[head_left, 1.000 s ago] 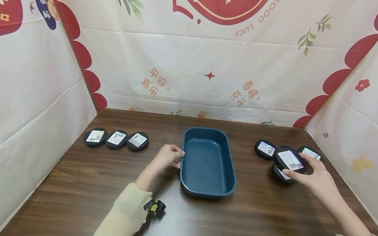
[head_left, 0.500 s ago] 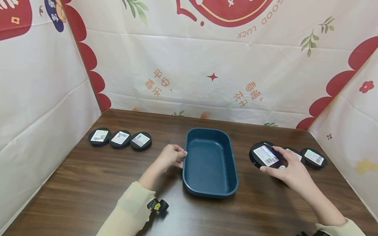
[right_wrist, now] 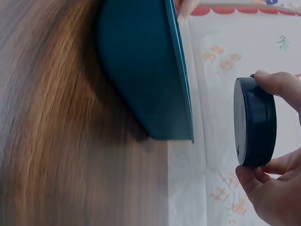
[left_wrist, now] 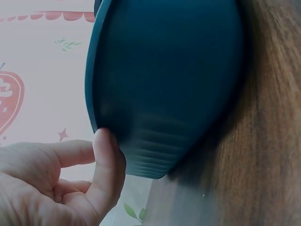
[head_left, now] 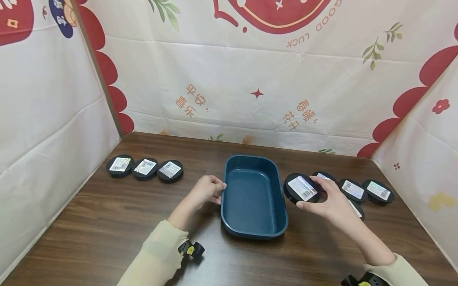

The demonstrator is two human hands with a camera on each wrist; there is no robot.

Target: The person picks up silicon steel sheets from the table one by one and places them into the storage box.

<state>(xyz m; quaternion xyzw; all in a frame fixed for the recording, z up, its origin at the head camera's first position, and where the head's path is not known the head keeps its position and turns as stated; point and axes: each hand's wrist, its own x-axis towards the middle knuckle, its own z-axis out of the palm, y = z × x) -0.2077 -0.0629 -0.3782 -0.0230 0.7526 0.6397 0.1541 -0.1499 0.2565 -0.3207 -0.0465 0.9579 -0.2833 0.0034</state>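
Note:
A dark blue rectangular plastic basin stands at the middle of the table, its inside bare in the head view. My left hand pinches its left rim between thumb and fingers, seen close in the left wrist view. Just right of the basin, my right hand grips a flat round black case by its edges, white label up. In the right wrist view the held case is off the table, thumb and fingers at opposite sides. Whether it overlaps the basin's rim cannot be told.
Three similar round cases lie in a row at the back left. Several more, among them a labelled case, lie at the right, partly behind my right hand. The wooden table meets printed cloth walls behind and at the sides.
My right hand has lifted the round case off the group at the right and carried it left towards the basin. The left hand has stayed on the rim.

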